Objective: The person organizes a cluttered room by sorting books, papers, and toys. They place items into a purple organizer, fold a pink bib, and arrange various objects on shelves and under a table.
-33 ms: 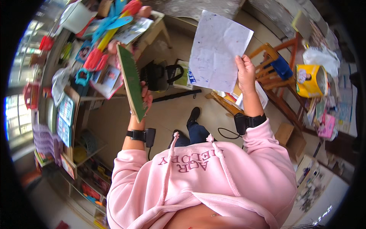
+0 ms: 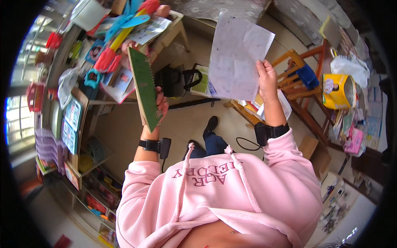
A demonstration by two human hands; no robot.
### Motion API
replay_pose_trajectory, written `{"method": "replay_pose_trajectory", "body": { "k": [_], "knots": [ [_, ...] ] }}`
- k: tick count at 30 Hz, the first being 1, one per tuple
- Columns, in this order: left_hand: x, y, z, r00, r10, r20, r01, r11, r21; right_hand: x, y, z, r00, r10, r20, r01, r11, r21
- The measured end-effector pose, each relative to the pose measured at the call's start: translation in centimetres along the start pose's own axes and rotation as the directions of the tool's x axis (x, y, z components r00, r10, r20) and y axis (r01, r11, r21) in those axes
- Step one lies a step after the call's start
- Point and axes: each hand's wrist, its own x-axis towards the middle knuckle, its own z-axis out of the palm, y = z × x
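Our left hand (image 2: 159, 108) fingers wrapped round a green notebook (image 2: 144, 88) held up on its edge, our right hand (image 2: 267, 79) pinching a white paper sheet (image 2: 237, 58), black bag (image 2: 173, 80) on the floor between them

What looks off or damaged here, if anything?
The white paper sheet in the right hand is creased and wrinkled, with uneven edges. The left hand holds a green spiral-bound book tilted, edge-on. Toys and booklets lie jumbled on the shelf behind. Nothing is visibly spilled.
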Motion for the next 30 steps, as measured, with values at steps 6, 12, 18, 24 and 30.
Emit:
{"method": "replay_pose_trajectory", "body": {
  "k": [6,12,18,24,30],
  "knots": [
    [-4.1,0.1,2.1,0.967,-0.077,0.244,0.103,0.990,-0.096,-3.2,3.6,8.2,0.932,0.315,0.179,-0.338,0.933,0.120],
    [-9.4,1.7,4.9,0.981,0.098,0.169,-0.127,0.977,0.170,-8.2,3.2,17.8,0.946,-0.137,0.293,0.273,0.825,-0.494],
    [-20.4,5.8,6.3,0.910,0.406,-0.084,-0.307,0.795,0.523,-15.8,2.8,27.9,0.776,-0.309,0.549,0.567,0.723,-0.395],
    [-30.5,10.2,7.5,0.667,0.711,0.222,-0.485,0.189,0.854,-22.6,5.6,36.2,0.689,-0.003,0.724,0.067,0.996,-0.060],
    [-36.1,12.7,8.6,0.554,0.813,0.179,-0.364,0.042,0.931,-27.5,9.2,45.6,0.444,0.014,0.896,-0.220,0.971,0.094]
  ]
}}
